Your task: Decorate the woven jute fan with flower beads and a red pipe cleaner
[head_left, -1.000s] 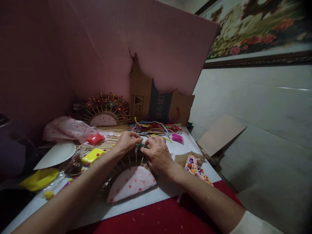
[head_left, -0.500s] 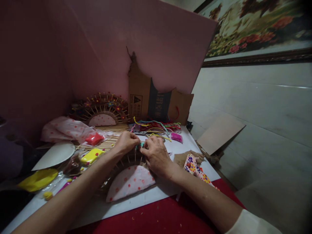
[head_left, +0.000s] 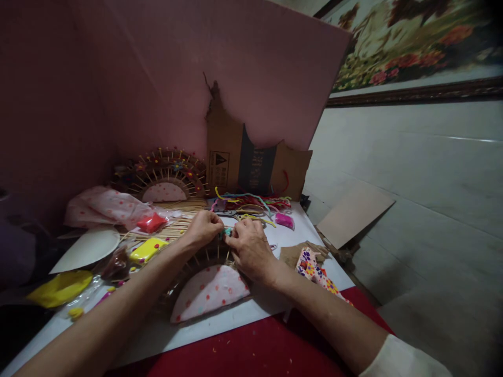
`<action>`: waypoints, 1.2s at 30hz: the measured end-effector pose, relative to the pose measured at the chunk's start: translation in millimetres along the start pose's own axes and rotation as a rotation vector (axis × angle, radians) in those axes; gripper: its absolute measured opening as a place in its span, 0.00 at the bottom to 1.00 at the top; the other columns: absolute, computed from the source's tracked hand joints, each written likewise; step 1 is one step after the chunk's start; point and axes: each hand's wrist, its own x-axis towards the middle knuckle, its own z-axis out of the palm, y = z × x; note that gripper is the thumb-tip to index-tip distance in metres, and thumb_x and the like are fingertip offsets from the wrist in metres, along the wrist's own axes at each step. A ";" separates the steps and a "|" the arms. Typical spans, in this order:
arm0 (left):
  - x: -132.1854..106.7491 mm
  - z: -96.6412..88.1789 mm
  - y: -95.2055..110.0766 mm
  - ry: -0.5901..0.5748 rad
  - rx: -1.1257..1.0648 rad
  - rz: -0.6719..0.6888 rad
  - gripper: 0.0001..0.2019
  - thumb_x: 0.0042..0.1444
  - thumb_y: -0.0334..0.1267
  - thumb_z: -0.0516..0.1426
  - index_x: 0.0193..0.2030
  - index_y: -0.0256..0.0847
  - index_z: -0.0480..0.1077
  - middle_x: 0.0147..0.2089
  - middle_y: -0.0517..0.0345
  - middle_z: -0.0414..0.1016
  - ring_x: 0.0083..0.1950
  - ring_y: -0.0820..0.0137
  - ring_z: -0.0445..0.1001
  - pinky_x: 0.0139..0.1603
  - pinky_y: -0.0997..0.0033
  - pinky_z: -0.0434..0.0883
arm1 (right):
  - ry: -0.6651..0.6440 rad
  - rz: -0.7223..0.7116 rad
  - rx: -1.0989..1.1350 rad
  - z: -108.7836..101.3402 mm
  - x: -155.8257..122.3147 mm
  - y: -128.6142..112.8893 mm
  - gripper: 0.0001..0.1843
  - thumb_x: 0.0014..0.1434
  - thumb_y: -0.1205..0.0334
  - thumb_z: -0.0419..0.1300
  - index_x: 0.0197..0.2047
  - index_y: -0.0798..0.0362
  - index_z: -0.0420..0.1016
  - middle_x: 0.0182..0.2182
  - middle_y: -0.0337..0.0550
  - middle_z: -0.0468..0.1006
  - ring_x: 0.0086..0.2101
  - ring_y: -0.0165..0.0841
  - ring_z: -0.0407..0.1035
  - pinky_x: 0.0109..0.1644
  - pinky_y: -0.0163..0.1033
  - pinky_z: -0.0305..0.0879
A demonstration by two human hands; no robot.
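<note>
- Little moves from the earliest frame to now: both hands stay at the same spot, while the small teal piece (head_left: pixel 227 231) shows brighter and more openly between the fingertips, the left ones drawn slightly toward 9 o'clock.
- Bundled sticks, packets and cardboard keep their places; the whole view only shifts a touch, probably from the head.
- Right hand (head_left: pixel 251 246): thumb and forefinger appear to grasp the teal piece from its 3 o'clock side.
- Left hand (head_left: pixel 202 229): fingertips are pinched together at the piece's 9 o'clock side; I cannot tell whether they grip it or something hidden.
- Where it is: the teal piece sits at the far, 12 o'clock edge of the half-round stick frame (head_left: pixel 207 255), whose dotted panel (head_left: pixel 210 293) lies toward 6 o'clock on the table (head_left: pixel 304 225).
- Step in hand, as I judge it: shaping or fastening the teal piece at that outer edge.
- Next move seems to call for a light, steady pinch, one hand bracing while the other presses or twists, without bending the thin sticks.
- Toward 10 o'clock stands a similar decorated half-round (head_left: pixel 165 178), with coloured flowers on it.
</note>
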 end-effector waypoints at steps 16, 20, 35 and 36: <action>-2.9 -9.4 9.9 -0.023 0.049 0.050 0.15 0.43 0.48 0.51 0.19 0.37 0.66 0.16 0.65 0.58 0.21 0.75 0.56 0.22 0.76 0.52 | 0.268 0.150 0.396 -8.4 -1.4 18.6 0.14 0.54 0.71 0.55 0.40 0.50 0.78 0.34 0.42 0.75 0.40 0.35 0.62 0.45 0.42 0.55; -7.4 -14.9 14.6 -0.004 0.108 0.078 0.15 0.45 0.48 0.52 0.21 0.38 0.69 0.18 0.62 0.64 0.23 0.72 0.60 0.24 0.75 0.54 | 0.384 0.240 0.556 -23.3 -6.4 29.3 0.13 0.55 0.71 0.54 0.40 0.52 0.77 0.37 0.43 0.78 0.42 0.35 0.66 0.47 0.43 0.60; -60.0 -28.5 12.8 0.211 0.924 0.445 0.15 0.59 0.44 0.48 0.46 0.50 0.73 0.52 0.52 0.72 0.55 0.54 0.60 0.51 0.53 0.58 | 0.628 0.310 0.324 -15.9 -38.2 27.0 0.11 0.59 0.67 0.53 0.41 0.52 0.75 0.36 0.45 0.76 0.42 0.38 0.63 0.49 0.46 0.57; -63.7 -25.0 9.6 0.227 0.949 0.456 0.15 0.59 0.44 0.49 0.47 0.52 0.72 0.54 0.51 0.70 0.56 0.52 0.58 0.52 0.51 0.57 | 0.613 0.292 0.305 -14.7 -40.1 26.2 0.11 0.59 0.67 0.53 0.41 0.52 0.75 0.36 0.45 0.76 0.42 0.38 0.63 0.49 0.47 0.56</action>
